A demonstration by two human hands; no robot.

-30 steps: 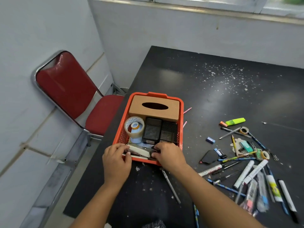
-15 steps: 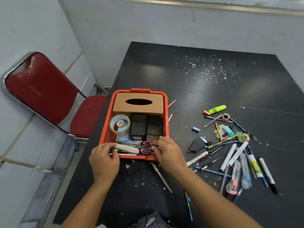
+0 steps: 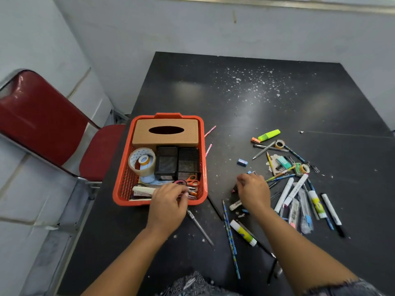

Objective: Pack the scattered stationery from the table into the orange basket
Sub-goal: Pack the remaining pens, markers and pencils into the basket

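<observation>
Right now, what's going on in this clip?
A person is clearing stationery off a black table into an orange basket. The basket already holds a tissue box, tape rolls, mesh holders and scissors. The left hand is at the basket's near edge, fingers curled over the items there. The right hand is reaching into the pile of pens and markers still scattered on the table.

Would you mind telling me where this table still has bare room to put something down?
The far half of the table, beyond the basket and highlighter, is bare except for pale flecks. The near left corner below the basket is bare too. Around the right hand it is crowded.
</observation>
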